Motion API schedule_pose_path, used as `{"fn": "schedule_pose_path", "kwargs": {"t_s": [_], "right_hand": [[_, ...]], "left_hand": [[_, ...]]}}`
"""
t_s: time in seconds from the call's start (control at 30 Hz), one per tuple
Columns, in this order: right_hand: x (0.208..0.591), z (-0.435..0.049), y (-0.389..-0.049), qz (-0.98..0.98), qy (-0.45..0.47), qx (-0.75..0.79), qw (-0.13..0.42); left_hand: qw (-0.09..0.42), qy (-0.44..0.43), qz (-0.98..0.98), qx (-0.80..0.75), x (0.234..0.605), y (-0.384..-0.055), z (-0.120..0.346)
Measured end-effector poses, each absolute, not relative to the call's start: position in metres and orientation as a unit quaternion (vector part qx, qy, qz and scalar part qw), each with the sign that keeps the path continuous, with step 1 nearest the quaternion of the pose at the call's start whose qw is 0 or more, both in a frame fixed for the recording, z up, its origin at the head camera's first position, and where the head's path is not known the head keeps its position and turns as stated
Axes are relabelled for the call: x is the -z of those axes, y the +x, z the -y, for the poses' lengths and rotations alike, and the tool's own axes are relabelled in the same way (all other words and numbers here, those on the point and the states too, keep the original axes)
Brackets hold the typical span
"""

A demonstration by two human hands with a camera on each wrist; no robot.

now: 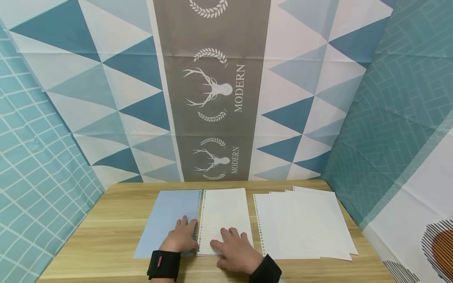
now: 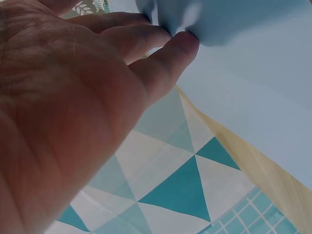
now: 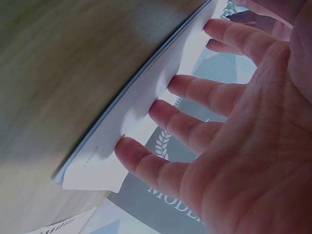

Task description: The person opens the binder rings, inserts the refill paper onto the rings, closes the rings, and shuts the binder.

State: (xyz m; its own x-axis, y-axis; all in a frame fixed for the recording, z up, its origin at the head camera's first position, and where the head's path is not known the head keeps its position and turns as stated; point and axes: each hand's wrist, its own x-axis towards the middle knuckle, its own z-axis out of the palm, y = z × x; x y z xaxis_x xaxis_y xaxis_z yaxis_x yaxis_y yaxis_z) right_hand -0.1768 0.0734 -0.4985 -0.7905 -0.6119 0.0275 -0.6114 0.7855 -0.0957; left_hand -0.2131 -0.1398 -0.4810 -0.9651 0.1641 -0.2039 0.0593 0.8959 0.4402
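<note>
A loose-leaf notebook lies spread on the table, with its blue cover (image 1: 173, 206) on the left and lined pages (image 1: 224, 208) on the right. A strip of binding (image 1: 201, 204) runs between them. My left hand (image 1: 179, 237) rests on the blue cover, its thumb near the lower end of the binding; the left wrist view shows its fingertips (image 2: 187, 41) touching the cover. Fingers spread, my right hand (image 1: 238, 253) lies over the lower part of the lined pages. Its fingertips (image 3: 129, 146) meet the paper in the right wrist view.
Several loose white sheets (image 1: 304, 224) with punched edges lie fanned out to the right of the notebook. Wood-grain tabletop (image 1: 102, 236) shows around the papers. Patterned cloth (image 1: 212, 98) hangs behind the table and along both sides.
</note>
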Motion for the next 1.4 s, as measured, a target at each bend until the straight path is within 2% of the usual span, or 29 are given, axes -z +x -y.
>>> {"fn": "schedule_pose_path", "kwargs": {"t_s": [0.53,0.9,1.4], "right_hand": [[0.502,-0.073,-0.176,-0.947,-0.316,0.053,0.02],[0.501,-0.077,-0.18,-0.943,-0.329,0.049,0.008],[0.483,-0.101,-0.189,-0.929,-0.332,0.161,0.035]], "left_hand": [[0.129,0.067,-0.965,-0.218,0.484,-0.214,0.142],[0.125,0.071,-0.964,-0.224,0.484,-0.214,0.145],[0.121,0.074,-0.962,-0.233,0.48,-0.212,0.145]]}}
